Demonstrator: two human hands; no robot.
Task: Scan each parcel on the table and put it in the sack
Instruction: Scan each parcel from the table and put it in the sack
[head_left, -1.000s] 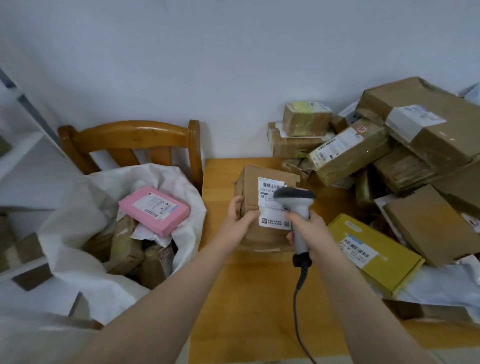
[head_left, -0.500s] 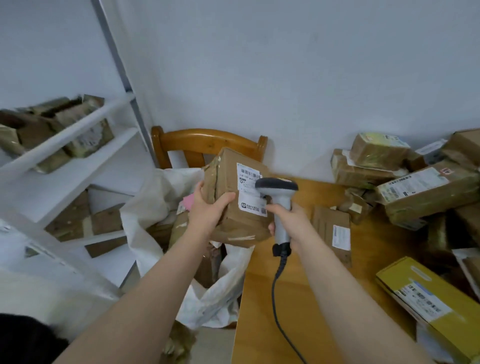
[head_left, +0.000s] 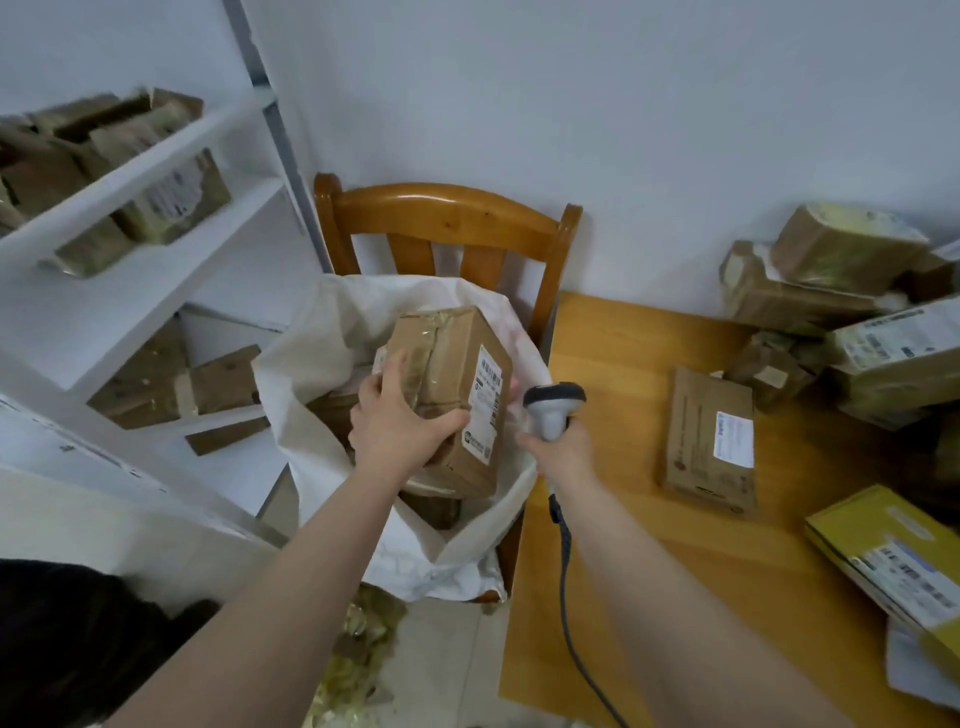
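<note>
My left hand grips a brown cardboard parcel with a white label on its side. It holds the parcel inside the mouth of the white sack, which rests on a wooden chair. Other brown parcels lie under it in the sack. My right hand holds a grey barcode scanner at the sack's right rim, its cable trailing down. On the wooden table lie a flat brown parcel, a yellow box and a heap of brown parcels.
White shelves with several brown parcels stand at the left. The table's left edge runs right next to the chair and sack. A white wall lies behind. Crumpled packing material lies on the floor below the sack.
My left hand has carried the brown parcel from the table leftward and down into the sack's mouth. My right hand with the scanner has followed to the sack's right rim. The view swung left.
</note>
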